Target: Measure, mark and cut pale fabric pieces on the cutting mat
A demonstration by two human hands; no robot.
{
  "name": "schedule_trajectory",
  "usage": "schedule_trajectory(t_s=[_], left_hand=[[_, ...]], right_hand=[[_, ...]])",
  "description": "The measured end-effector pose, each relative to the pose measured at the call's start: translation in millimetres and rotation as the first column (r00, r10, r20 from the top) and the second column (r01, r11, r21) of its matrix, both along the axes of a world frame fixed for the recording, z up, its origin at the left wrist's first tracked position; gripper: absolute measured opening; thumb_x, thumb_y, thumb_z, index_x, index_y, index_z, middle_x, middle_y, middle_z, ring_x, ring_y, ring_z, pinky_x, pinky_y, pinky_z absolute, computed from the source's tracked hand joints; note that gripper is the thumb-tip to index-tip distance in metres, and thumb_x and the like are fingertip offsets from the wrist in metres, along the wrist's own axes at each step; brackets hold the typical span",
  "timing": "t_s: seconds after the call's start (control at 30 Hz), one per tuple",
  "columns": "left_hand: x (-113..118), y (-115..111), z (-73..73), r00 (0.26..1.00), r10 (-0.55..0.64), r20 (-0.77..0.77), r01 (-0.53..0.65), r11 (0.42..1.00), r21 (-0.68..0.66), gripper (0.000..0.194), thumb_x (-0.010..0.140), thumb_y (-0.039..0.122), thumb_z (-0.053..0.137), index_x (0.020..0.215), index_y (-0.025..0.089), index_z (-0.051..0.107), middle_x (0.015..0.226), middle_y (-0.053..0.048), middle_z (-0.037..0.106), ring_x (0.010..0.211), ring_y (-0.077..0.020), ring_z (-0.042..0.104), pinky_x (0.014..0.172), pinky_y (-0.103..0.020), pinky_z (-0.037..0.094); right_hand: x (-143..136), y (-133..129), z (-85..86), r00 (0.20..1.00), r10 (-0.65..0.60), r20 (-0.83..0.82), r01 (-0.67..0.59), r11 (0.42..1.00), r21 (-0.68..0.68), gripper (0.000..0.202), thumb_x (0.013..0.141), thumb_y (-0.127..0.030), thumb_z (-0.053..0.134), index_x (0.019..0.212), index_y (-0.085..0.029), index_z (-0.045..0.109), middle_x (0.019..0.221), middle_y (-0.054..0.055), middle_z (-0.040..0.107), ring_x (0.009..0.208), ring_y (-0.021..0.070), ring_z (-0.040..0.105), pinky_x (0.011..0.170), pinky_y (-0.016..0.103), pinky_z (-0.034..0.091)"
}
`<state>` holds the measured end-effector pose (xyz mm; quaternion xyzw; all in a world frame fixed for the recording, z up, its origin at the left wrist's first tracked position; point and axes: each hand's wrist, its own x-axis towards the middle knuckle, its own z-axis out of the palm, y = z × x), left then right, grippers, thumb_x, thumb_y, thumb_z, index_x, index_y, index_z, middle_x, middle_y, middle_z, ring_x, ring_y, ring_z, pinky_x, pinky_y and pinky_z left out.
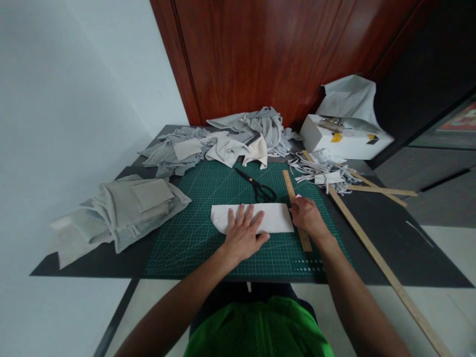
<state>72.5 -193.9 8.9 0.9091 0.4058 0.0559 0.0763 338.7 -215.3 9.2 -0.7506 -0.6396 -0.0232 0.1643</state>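
A white strip of fabric (277, 218) lies across the green cutting mat (197, 186), its left end rounded. My left hand (243, 232) rests flat on the strip with fingers spread. At the strip's right end, my right hand (308, 216) is closed, and a small pink thing (298, 196) peeks out above its fingers; most of it is hidden. Beneath that hand runs a short wooden ruler (289, 184), slanting beside the strip's right edge. Black-handled scissors (256, 184) lie just beyond the strip, blades pointing away to the left.
Folded grey cloth (122, 203) is stacked at the left. Crumpled fabric (226, 144) lines the back. At the right are a tangle of thin strips (323, 171), a white box (338, 136) and a long wooden ruler (366, 243) overhanging the front edge.
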Motion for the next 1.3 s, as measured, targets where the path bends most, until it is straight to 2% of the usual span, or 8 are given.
schedule_trajectory(t_s=[0.3, 0.5, 0.67, 0.8, 0.93, 1.07, 1.17, 1.3], left_hand=[[23, 26, 6.6, 1.000, -0.010, -0.004, 0.010, 0.997, -0.073, 0.076, 0.100, 0.073, 0.039, 0.164, 0.031, 0.037, 0.176, -0.009, 0.023, 0.163, -0.0429, 0.008, 0.126, -0.076, 0.005], [14, 16, -1.3, 0.999, -0.047, 0.025, 0.047, 0.999, 0.000, 0.079, 0.100, 0.076, 0.035, 0.165, 0.031, 0.035, 0.176, -0.011, 0.022, 0.163, -0.0423, 0.009, 0.126, -0.074, 0.004], [10, 9, 0.8, 0.996, -0.078, 0.034, 0.079, 0.997, -0.012, 0.076, 0.101, 0.075, 0.035, 0.163, 0.032, 0.039, 0.175, -0.010, 0.025, 0.163, -0.0421, 0.011, 0.127, -0.073, 0.005], [10, 9, 4.4, 0.997, -0.069, 0.038, 0.070, 0.997, -0.033, 0.076, 0.100, 0.075, 0.036, 0.163, 0.032, 0.040, 0.175, -0.010, 0.026, 0.163, -0.0422, 0.011, 0.126, -0.074, 0.005], [12, 13, 4.8, 0.997, -0.061, 0.042, 0.063, 0.997, -0.039, 0.075, 0.101, 0.075, 0.035, 0.163, 0.033, 0.040, 0.176, -0.009, 0.025, 0.163, -0.0407, 0.011, 0.127, -0.073, 0.006], [16, 27, 3.5, 0.999, -0.036, 0.040, 0.037, 0.999, -0.019, 0.074, 0.101, 0.075, 0.034, 0.162, 0.033, 0.041, 0.175, -0.008, 0.026, 0.163, -0.0409, 0.012, 0.127, -0.073, 0.007], [18, 41, 4.4, 0.999, -0.027, 0.035, 0.028, 0.999, -0.031, 0.074, 0.101, 0.074, 0.034, 0.162, 0.032, 0.041, 0.175, -0.008, 0.027, 0.163, -0.0411, 0.012, 0.126, -0.074, 0.007], [15, 52, 10.8, 0.998, -0.039, 0.040, 0.042, 0.996, -0.076, 0.071, 0.104, 0.070, 0.032, 0.163, 0.032, 0.038, 0.175, -0.008, 0.027, 0.163, -0.0405, 0.013, 0.126, -0.074, 0.010]], right_hand=[[8, 12, 4.7, 0.983, -0.168, 0.071, 0.174, 0.982, -0.076, 0.026, 0.084, -0.006, 0.056, 0.107, -0.004, 0.067, 0.097, 0.020, 0.072, 0.094, 0.0292, 0.065, 0.086, 0.037, 0.046], [-8, 25, 27.3, 0.995, -0.087, 0.049, 0.087, 0.996, 0.014, 0.021, 0.092, -0.016, 0.055, 0.098, -0.012, 0.075, 0.095, 0.016, 0.073, 0.093, 0.0279, 0.065, 0.088, 0.036, 0.044], [-54, 56, 42.0, 0.982, 0.185, -0.038, -0.187, 0.978, -0.090, 0.023, 0.100, -0.022, 0.055, 0.097, -0.016, 0.077, 0.099, 0.012, 0.076, 0.099, 0.0240, 0.067, 0.094, 0.032, 0.045], [-70, 78, 36.3, 0.995, 0.093, -0.030, -0.096, 0.984, -0.150, 0.014, 0.096, -0.024, 0.065, 0.101, -0.015, 0.075, 0.107, 0.014, 0.074, 0.096, 0.0230, 0.067, 0.089, 0.032, 0.048], [-66, 96, 29.8, 0.994, 0.108, 0.002, -0.107, 0.987, -0.123, 0.015, 0.095, -0.014, 0.060, 0.094, -0.015, 0.075, 0.104, 0.014, 0.074, 0.100, 0.0236, 0.066, 0.093, 0.032, 0.046], [-52, 111, 32.7, 0.999, 0.044, 0.008, -0.043, 0.995, -0.092, 0.023, 0.096, -0.012, 0.053, 0.101, -0.014, 0.076, 0.108, 0.015, 0.076, 0.105, 0.0245, 0.067, 0.097, 0.032, 0.044], [-32, 112, 38.1, 0.999, -0.037, 0.014, 0.038, 0.996, -0.080, 0.024, 0.095, -0.012, 0.052, 0.102, -0.013, 0.075, 0.104, 0.016, 0.076, 0.101, 0.0257, 0.069, 0.091, 0.032, 0.046], [-1, 97, 38.0, 0.973, -0.224, 0.052, 0.227, 0.971, -0.077, 0.024, 0.090, -0.018, 0.059, 0.107, -0.006, 0.071, 0.104, 0.024, 0.074, 0.105, 0.0339, 0.069, 0.091, 0.040, 0.047]])
